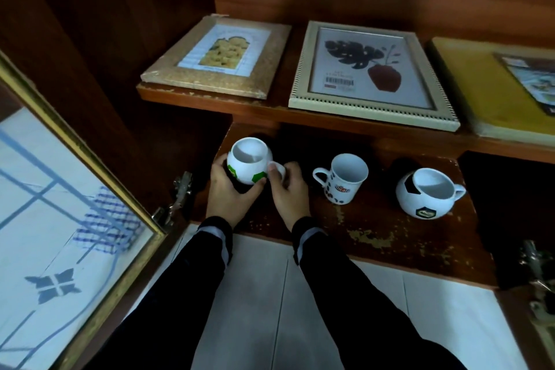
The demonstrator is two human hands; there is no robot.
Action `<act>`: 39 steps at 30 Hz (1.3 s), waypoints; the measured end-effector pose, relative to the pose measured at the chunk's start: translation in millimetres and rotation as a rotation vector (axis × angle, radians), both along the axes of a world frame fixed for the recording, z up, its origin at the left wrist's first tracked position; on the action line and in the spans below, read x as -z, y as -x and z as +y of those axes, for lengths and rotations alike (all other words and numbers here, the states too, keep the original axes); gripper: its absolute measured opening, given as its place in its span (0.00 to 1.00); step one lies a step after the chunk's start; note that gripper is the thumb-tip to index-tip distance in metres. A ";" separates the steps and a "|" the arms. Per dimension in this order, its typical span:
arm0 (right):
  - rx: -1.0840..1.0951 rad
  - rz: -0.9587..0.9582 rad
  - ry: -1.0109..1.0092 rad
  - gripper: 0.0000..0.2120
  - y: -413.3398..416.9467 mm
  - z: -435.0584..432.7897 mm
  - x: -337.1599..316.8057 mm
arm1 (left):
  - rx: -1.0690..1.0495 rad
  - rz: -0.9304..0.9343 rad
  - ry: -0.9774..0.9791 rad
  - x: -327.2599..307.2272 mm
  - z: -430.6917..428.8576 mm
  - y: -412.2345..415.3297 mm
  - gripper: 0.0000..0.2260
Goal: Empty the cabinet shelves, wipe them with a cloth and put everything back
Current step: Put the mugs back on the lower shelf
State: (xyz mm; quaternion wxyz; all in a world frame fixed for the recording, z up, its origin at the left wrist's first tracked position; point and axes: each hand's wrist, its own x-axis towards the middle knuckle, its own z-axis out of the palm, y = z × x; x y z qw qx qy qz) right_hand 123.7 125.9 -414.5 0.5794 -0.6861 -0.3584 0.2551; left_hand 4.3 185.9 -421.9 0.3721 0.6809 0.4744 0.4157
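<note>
A round white mug with green patches [247, 161] stands at the left of the lower shelf [390, 237]. My left hand [229, 192] wraps around its left side. My right hand [288, 189] pinches its handle. To the right stand a straight white mug with a logo [345, 179] and a round football-patterned mug [426, 194]. On the upper shelf [210, 99] lie a cork-framed picture [219, 57], a cream-framed plant picture [372, 72] and a yellow book [495, 90]. A blue checked cloth [109, 219] shows through the open glass door.
The glass cabinet door [75, 189] with a gold frame stands open at the left, hinges [180, 189] beside my left hand. Another hinge [537, 261] sits at the right edge. White floor tiles [270, 294] lie below the shelf front.
</note>
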 end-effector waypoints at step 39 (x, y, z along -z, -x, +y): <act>0.463 -0.450 -0.101 0.43 -63.2 -103.6 7.0 | -0.174 -0.001 0.041 7.5 -12.3 -28.7 0.50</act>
